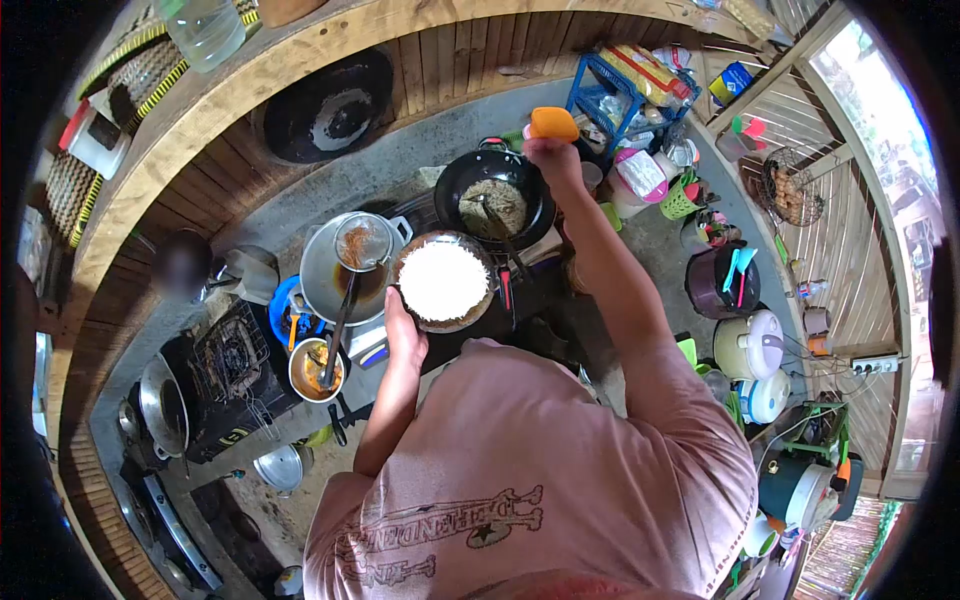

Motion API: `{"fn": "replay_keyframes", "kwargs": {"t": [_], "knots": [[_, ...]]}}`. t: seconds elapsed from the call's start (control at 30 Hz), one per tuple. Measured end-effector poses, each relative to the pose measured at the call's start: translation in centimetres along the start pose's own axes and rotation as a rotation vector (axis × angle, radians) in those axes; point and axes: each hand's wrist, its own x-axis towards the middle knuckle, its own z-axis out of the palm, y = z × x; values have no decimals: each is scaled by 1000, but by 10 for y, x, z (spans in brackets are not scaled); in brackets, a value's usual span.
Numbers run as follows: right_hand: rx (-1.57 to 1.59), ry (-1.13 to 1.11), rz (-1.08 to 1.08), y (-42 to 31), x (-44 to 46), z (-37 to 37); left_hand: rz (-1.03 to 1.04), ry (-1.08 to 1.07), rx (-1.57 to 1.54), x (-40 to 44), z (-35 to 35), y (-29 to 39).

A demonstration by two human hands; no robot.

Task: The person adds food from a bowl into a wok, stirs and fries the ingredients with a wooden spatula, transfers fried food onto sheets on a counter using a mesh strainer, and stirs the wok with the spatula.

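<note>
My left hand (406, 330) holds a round bowl of white rice (444, 284) by its lower left edge, level in front of my chest. Up and to the right, my right hand (550, 152) is closed around something orange (554, 124), which sticks out above the fingers beside the rim of a black wok (450, 195). A brownish food (492, 206) lies in the wok, with a dark-handled utensil (508, 238) resting in it. Left of the rice bowl stands a large metal pot (318, 285), with a strainer (364, 241) over it.
A small pot of orange food (318, 370) stands below the large pot. Further left are a black stove (232, 370) and a lidded pan (164, 404). A blue rack (612, 98) is at the back right; a rice cooker (748, 345) and dark pot (715, 280) line the right side.
</note>
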Motion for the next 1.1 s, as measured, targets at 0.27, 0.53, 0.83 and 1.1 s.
{"fn": "replay_keyframes", "kwargs": {"t": [0.27,0.53,0.83,1.1], "knots": [[-268,2,-196,-80,91,-20,2,4,-69,-8,-14,1],[-546,201,-544,-43,81,-15,17,57,-65,-19,-10,7],[-495,-21,-49,8,-26,-18,-13,66,-21,-27,-14,10],[-151,-179,75,33,-145,-59,-107,-26,56,-25,20,-6]]}}
